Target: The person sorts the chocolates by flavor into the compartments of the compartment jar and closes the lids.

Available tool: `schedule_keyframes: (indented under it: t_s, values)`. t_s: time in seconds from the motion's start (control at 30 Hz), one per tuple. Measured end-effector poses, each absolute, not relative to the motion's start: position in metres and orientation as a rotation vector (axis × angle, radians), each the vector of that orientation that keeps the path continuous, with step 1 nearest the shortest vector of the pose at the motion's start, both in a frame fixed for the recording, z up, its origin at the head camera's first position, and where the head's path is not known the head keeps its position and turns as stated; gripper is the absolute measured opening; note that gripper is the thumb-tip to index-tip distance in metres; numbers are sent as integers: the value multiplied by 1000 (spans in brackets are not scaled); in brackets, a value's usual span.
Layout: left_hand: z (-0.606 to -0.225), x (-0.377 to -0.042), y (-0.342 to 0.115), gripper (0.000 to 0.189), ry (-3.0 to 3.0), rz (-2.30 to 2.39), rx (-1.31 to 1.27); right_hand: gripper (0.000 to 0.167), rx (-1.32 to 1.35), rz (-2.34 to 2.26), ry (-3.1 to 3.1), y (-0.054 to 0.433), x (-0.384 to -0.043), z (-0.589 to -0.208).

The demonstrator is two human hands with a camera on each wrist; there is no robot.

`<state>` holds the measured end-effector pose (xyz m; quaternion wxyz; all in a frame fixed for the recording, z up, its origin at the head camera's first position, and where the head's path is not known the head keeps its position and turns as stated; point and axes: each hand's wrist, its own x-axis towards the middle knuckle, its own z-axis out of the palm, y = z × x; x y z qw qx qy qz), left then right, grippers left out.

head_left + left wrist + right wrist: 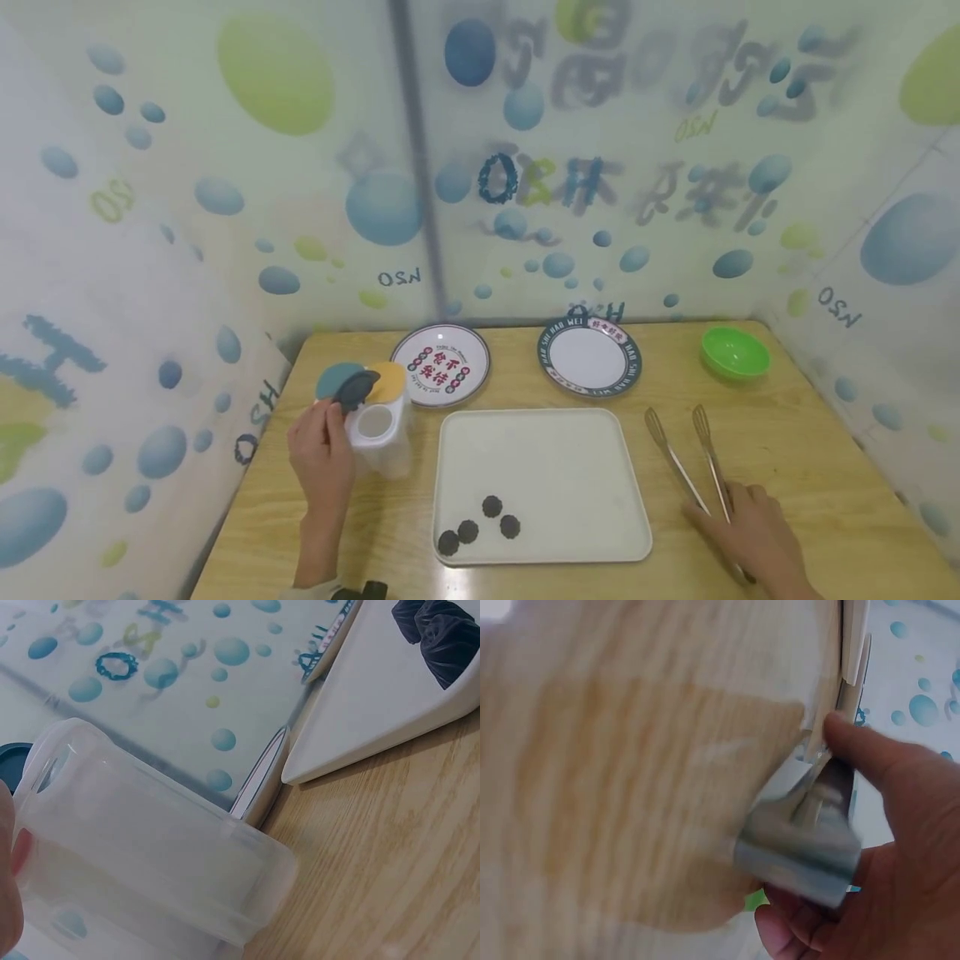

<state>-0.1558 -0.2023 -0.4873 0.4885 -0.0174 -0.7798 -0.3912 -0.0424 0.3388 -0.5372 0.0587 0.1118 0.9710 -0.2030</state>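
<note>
Left side: your left hand (322, 454) pinches the dark lid (356, 388) by its near edge, tilted up beside the round opening of the translucent container (388, 454); teal and yellow lids sit at its far side. Right side: your right hand (759, 529) grips the metal tongs (686, 477), arms spread, tips pointing far. Between: white tray (551, 475), four dark pieces (492, 506) in its near left part.

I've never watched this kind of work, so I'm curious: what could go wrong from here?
The left hand pinches a dark lid at the container; a hard tug might tip the container. The right hand holds spread tongs beside the tray, which a careless swing could bump. One dark piece lies near the tray's corner and might then slide out.
</note>
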Motion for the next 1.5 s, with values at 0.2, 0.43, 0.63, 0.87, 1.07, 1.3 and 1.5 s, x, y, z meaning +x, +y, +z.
schedule_keyframes:
  t_s: [0.2, 0.43, 0.63, 0.87, 1.07, 1.3, 1.5]
  values:
    - [-490, -155, -203, 13, -1897, -959, -47, 87, 321, -624, 2941, 339, -41, -536]
    - [-489, -156, -203, 13, -1893, -969, -58, 61, 360, -764, 2906, 337, -42, -530]
    - [-487, -154, -203, 10, -1898, -977, -53, 62, 303, -822, 2943, 327, -40, -520]
    - [-487, -153, -203, 8, -1871, -977, -59, 61, 138, -775, 3039, 296, -45, -510]
    - [-485, -153, -203, 10, -1902, -983, -45, 54, -101, -699, 2972, 268, -44, -514]
    - [-483, -153, -201, 7, -1870, -982, -80, 42, -401, -664, 2949, 247, -38, -518]
    - [-483, -152, -202, 9, -1902, -966, -67, 40, -531, -717, 2821, 234, -37, -517]
